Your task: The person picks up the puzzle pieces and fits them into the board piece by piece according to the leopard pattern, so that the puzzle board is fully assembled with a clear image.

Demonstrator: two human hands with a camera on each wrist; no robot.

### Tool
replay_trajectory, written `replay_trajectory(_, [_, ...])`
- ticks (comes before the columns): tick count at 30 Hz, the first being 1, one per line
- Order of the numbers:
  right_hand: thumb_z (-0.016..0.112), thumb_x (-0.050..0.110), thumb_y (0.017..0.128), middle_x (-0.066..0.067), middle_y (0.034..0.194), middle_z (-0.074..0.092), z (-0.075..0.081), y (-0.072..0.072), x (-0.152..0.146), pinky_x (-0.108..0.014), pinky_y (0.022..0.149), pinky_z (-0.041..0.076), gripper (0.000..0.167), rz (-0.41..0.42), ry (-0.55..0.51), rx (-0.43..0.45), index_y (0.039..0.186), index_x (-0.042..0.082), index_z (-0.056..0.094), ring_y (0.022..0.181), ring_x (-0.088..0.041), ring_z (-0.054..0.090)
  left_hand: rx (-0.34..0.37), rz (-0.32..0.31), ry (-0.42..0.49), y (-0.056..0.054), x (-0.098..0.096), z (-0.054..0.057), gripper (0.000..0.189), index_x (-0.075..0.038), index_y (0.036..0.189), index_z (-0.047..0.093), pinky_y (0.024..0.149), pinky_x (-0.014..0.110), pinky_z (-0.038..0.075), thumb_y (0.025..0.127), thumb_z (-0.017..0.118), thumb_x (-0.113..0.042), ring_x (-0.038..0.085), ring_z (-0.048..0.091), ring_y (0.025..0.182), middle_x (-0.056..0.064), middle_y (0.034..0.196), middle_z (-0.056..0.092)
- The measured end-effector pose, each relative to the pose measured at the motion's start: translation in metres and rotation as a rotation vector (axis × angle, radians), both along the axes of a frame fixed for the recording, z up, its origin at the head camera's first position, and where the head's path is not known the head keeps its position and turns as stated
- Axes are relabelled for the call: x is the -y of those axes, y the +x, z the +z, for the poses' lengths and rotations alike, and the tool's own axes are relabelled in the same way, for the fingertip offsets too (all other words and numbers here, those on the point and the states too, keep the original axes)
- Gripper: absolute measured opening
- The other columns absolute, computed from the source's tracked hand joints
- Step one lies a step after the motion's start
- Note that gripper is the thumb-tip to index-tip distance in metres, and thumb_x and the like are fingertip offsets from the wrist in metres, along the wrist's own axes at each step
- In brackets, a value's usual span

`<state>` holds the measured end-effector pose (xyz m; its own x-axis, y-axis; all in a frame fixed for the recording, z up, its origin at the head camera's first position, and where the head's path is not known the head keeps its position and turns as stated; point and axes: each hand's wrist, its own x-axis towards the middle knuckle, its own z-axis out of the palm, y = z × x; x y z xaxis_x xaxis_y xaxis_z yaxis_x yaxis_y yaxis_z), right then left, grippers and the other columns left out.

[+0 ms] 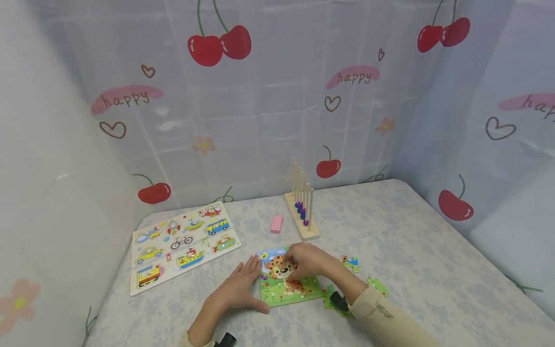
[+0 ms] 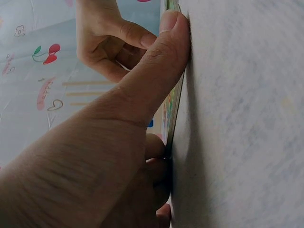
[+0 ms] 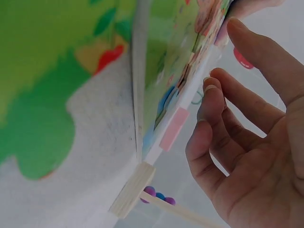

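green leopard puzzle (image 1: 282, 290) flat on the table (image 1: 433, 270), between both hands. left hand (image 1: 239, 290) along its left edge, fingers extended, thumb at near corner; touching, not grasping. right hand (image 1: 309, 259) over leopard's face, fingers half-curled, gap to thumb, nothing visible in it. looks like mid-assembly: placing or pressing pieces down while bracing the board. next probably: reach right for a loose piece, turn to match, seat it. can't tell gap locations; upper right of puzzle hidden by right hand. loose pieces (image 1: 379, 286) near right side, one partly covered at right wrist, so lift that first. beyond: pink block (image 1: 276, 224), bead rack (image 1: 310, 234). off left: vehicle board (image 1: 197, 237), not in the way.
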<state>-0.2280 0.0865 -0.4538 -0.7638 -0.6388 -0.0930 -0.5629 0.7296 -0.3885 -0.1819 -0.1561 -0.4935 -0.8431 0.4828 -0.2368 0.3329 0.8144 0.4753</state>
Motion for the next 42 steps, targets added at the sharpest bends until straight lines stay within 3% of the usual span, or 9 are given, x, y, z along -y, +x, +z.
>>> replay_trajectory(17, [0.084,0.031,0.074,0.002,0.099,0.066,0.002,0.002,-0.026,-0.029,0.072,0.052,0.044,-0.041,-0.033,-0.002,0.113,0.014,0.072,0.087,-0.014,0.06,-0.011,-0.003,0.004,0.0,0.0,0.0,0.125,-0.001,0.154,0.021,0.124,0.053,0.009,0.065,0.076,-0.069,0.031,0.008,0.153,0.017,0.164,0.009])
replay_trajectory(29, [0.086,0.023,0.072,-0.004,0.105,0.066,0.021,0.009,-0.075,-0.03,0.067,0.049,0.05,-0.223,-0.03,0.075,0.117,0.009,0.069,0.079,-0.014,0.054,0.009,-0.015,0.035,0.003,-0.001,0.003,0.125,0.002,0.154,0.019,0.124,0.054,0.008,0.066,0.077,-0.066,0.031,0.005,0.153,0.018,0.164,0.007])
replay_trajectory(36, [0.089,0.022,0.069,-0.004,0.107,0.062,0.011,0.009,-0.107,-0.03,0.069,0.051,0.056,-0.308,-0.001,0.097,0.119,0.012,0.066,0.08,-0.014,0.054,0.014,-0.017,0.029,0.003,0.0,0.002,0.124,0.002,0.154,0.018,0.124,0.054,0.007,0.067,0.077,-0.064,0.032,0.005,0.153,0.019,0.164,0.006])
replay_trajectory(42, [0.09,0.023,0.067,-0.003,0.104,0.06,0.002,0.012,-0.132,-0.034,0.074,0.051,0.059,-0.293,0.002,0.07,0.119,0.01,0.065,0.089,-0.017,0.056,0.015,-0.023,0.042,0.002,0.001,-0.001,0.125,0.001,0.154,0.017,0.124,0.054,0.008,0.067,0.076,-0.065,0.031,0.004,0.153,0.018,0.164,0.005])
